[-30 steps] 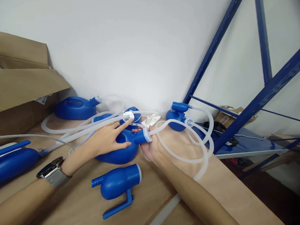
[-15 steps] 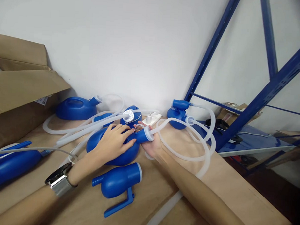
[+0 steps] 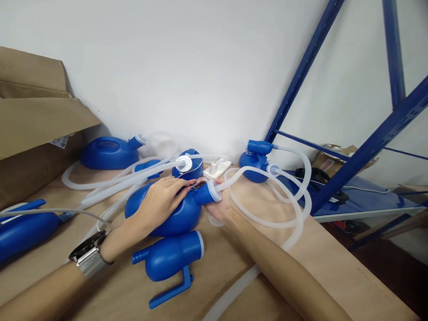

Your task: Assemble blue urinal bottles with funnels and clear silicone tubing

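Observation:
A blue plastic urinal bottle (image 3: 183,221) lies on the table in front of me, its neck pointing right. A clear hose (image 3: 230,179) runs from the white cap (image 3: 214,191) on that neck. My right hand (image 3: 222,206) is wrapped round the neck from behind and below, most of its fingers hidden. Over the bottle's top my left hand (image 3: 164,196) pinches a thin white strap (image 3: 200,182) beside the neck; right fingertips show close to the same spot. Nearer me lies a blue funnel-like urinal head (image 3: 174,257) with a folding handle, touched by neither hand.
More blue bottles stand behind, at the left (image 3: 109,160) and right (image 3: 252,164), with looping hoses. A blue bottle part (image 3: 22,239) lies far left. An open cardboard box (image 3: 34,129) is at left, a white plug strip (image 3: 217,167) at the wall, a blue rack (image 3: 306,70) at right.
The fingers of my left hand have drawn together from spread over the bottle to a pinch at the strap. My right hand keeps its place round the neck.

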`<state>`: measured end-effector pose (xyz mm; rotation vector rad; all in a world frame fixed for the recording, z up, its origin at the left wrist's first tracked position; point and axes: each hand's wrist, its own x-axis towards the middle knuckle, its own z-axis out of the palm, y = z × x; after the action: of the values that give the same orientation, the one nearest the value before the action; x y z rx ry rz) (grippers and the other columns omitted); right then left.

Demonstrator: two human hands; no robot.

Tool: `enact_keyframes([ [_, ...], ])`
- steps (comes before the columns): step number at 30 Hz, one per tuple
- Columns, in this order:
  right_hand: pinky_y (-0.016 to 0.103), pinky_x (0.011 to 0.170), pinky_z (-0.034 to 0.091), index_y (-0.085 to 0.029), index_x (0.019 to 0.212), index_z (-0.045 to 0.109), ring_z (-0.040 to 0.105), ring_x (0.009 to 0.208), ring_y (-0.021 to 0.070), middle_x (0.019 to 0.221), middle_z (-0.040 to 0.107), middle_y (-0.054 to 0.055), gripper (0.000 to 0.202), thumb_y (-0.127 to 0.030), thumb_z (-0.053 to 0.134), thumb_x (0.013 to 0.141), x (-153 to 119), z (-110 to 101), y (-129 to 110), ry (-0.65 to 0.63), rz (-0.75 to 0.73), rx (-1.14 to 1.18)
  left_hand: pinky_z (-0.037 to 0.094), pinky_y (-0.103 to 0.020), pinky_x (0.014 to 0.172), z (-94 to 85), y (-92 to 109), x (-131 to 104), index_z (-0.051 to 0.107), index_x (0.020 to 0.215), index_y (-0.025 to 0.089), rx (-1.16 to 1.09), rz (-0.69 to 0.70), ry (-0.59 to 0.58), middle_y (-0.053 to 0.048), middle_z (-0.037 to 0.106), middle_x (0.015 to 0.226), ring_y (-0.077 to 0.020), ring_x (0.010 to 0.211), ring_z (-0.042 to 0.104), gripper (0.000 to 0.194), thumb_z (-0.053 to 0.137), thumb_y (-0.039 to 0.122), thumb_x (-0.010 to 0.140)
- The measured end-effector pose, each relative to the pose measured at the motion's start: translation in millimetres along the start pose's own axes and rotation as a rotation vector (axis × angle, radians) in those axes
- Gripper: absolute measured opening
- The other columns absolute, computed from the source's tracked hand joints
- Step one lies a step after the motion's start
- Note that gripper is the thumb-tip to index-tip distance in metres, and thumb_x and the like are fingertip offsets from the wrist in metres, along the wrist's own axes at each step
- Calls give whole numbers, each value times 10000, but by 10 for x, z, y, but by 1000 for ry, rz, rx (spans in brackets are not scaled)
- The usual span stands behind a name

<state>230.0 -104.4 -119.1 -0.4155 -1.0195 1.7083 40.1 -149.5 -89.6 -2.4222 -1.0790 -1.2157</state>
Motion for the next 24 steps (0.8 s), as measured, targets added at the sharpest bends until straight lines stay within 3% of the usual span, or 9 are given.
enact_keyframes([
  [5,390,923,574,-187,790,714,678,968,273,875,719,118,360,-495,528,803,17,-29,29,-18,-23,42,534,-373,785,8,-9,-9,742,1035,195,26,52,-67,-61,799,1040,-236,908,733,269,507,324,1060],
  [12,379,906,578,-211,792,723,667,899,258,852,690,100,318,-469,541,827,20,-50,36,3,-45,42,497,-435,838,-28,62,14,744,1053,177,96,30,-144,-81,771,1130,-282,1010,708,239,575,339,1004],
  [17,349,893,571,-213,757,723,653,837,225,804,658,82,285,-434,554,823,26,-63,52,-10,-56,96,434,-444,945,-48,58,26,722,1050,200,18,29,-140,-41,783,1103,-261,1074,700,203,613,363,996],
  [24,385,914,538,-216,753,713,627,855,247,805,641,88,319,-483,559,836,20,-81,69,-10,-112,5,372,-445,1005,-34,-4,17,723,1037,200,-29,119,-93,-34,787,1077,-226,1040,712,201,613,366,1014],
])
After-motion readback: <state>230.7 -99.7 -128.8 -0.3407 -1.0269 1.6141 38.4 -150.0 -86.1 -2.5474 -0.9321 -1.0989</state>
